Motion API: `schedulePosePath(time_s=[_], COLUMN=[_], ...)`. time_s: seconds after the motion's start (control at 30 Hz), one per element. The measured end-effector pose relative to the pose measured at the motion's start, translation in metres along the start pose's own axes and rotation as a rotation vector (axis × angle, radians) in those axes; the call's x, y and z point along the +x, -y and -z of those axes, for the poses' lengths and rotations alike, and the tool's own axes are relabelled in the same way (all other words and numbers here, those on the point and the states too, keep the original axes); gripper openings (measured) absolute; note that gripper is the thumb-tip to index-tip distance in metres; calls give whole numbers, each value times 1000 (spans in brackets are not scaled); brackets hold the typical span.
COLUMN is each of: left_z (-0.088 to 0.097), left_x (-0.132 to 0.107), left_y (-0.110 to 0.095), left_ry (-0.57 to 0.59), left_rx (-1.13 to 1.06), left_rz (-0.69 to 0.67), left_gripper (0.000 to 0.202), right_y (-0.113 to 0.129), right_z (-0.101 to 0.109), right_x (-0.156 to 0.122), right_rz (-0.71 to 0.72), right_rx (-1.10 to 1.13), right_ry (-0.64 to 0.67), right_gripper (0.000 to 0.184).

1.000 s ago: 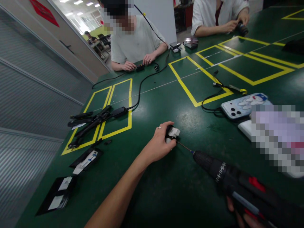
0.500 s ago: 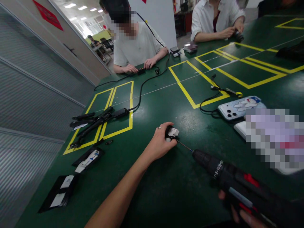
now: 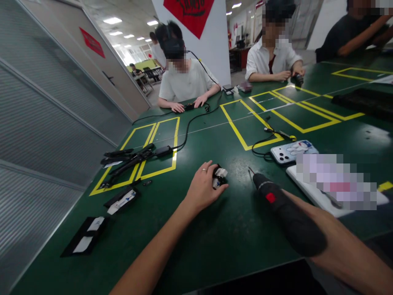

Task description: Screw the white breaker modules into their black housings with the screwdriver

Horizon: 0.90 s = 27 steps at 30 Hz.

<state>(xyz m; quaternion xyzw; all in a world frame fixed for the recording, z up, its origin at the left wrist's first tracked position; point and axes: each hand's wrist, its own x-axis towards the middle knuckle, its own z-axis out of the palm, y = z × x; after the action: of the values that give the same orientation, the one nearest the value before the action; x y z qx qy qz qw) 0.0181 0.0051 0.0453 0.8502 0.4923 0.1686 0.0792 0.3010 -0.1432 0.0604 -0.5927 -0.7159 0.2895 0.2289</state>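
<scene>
Your left hand (image 3: 205,186) pinches a small black-and-white part (image 3: 221,173) on or just above the tabletop (image 3: 233,235); your right hand (image 3: 293,200), mostly hidden, grips the power drill (image 3: 281,209), its bit (image 3: 251,169) near but clear. A loose pinch could let bit contact twist the part.

the power drill (image 3: 288,217) has a matt black plastic body, and its bit (image 3: 251,170) looks like metal. the green tabletop (image 3: 239,241) is smooth and partly glossy. the phone case (image 3: 287,152) seems smooth plastic; the white t-shirt (image 3: 179,86) is of matt cloth.
</scene>
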Motion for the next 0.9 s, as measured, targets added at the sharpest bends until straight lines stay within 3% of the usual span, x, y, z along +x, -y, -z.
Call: schedulePosePath(time_s=[0.1,0.2,0.53,0.67,0.8,0.9], left_z=[-6,-16,-36,-38,-38,-38], left_x=[-13,-18,-14,-16,-16,-17], left_y=[-8,-15,-6,-10,-12,-12], left_ry=[-107,-106,-184,-224,-260,-282], left_rx=[173,268,363,354,314,247], left_rz=[0,-39,-53,-75,-80,-84], left_gripper=[58,52,39,38,36,36], right_y=[13,17,7,4,17,43], right_z=[-9,-24,-42,-34,-9,9], right_x=[29,51,87,91,92,100], right_rz=[27,8,72,120,185,235], right_rx=[-299,-504,-489,-521,-609,-695], right_ry=[-23,18,116,176,303,204], right_gripper=[71,75,94,96,94,85])
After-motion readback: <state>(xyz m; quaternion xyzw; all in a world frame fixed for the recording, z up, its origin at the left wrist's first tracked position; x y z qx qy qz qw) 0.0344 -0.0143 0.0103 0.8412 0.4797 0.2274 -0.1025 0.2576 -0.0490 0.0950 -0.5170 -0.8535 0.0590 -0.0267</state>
